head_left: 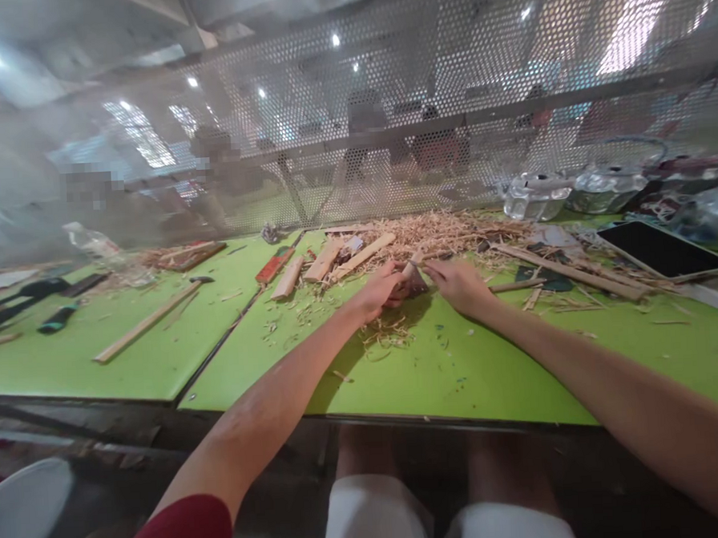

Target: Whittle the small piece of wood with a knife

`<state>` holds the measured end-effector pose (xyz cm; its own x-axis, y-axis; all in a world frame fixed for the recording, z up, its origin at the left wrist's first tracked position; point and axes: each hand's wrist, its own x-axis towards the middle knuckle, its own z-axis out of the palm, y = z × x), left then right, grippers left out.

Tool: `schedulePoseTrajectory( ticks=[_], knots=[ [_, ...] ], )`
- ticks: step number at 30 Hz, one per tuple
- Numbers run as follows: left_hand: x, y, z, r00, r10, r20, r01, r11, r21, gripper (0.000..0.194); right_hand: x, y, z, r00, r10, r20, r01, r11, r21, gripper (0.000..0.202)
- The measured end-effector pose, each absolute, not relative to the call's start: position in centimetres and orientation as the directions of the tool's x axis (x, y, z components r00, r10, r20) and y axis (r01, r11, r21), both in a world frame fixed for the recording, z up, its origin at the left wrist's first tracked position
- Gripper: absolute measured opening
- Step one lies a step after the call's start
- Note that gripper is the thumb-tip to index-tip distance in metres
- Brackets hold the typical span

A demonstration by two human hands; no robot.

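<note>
My left hand [379, 292] and my right hand [458, 286] meet over the green table [448, 369], both closed around a small wooden piece [412, 276] held between them. A little heap of curled wood shavings [387, 336] lies just below my left hand. Behind the hands spreads a big pile of shavings [447, 231]. Several short wooden blocks [326, 261] lie to the left of it. Whether a blade is in either hand is hidden by the fingers.
A long wooden stick [148, 322] and dark tools [47, 297] lie on the left table. More sticks [569, 272] and a black tablet [662, 251] sit at right, with clear containers [607, 185] behind. A perforated metal screen [387, 115] closes the back; people sit beyond it.
</note>
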<state>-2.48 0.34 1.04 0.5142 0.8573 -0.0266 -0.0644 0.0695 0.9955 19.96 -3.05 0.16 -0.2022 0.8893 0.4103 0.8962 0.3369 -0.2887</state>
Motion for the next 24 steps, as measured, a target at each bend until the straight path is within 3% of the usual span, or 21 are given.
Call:
schedulePoseTrajectory(
  ticks=[3,9,14,19,24],
  knots=[
    [-2.51,0.22,1.21,0.518,0.847,-0.118,-0.055,0.171,0.984,0.019,19.47,-3.22,-0.09,-0.237,0.887,0.395,0.898,0.355,-0.259,0.055],
    [-2.66,0.26,1.24,0.546,0.830,-0.115,-0.079,0.188,0.979,0.020,19.22,-3.05,-0.27,-0.197,0.890,0.410,0.934,0.298,-0.198,0.054],
    [-2.45,-0.30,1.91,0.520,0.841,-0.148,-0.043,0.199,0.979,0.013,19.24,-3.36,0.24,-0.163,0.905,0.393,0.939,0.265,-0.220,0.060],
    [-2.56,-0.22,1.71,0.512,0.843,-0.161,0.002,0.187,0.982,0.014,19.85,-3.19,0.40,-0.114,0.922,0.369,0.909,0.246,-0.335,0.063],
    [-2.64,-0.17,1.68,0.519,0.836,-0.176,0.003,0.204,0.979,0.015,19.92,-3.08,0.38,-0.108,0.911,0.397,0.924,0.239,-0.297,0.059]
  ],
)
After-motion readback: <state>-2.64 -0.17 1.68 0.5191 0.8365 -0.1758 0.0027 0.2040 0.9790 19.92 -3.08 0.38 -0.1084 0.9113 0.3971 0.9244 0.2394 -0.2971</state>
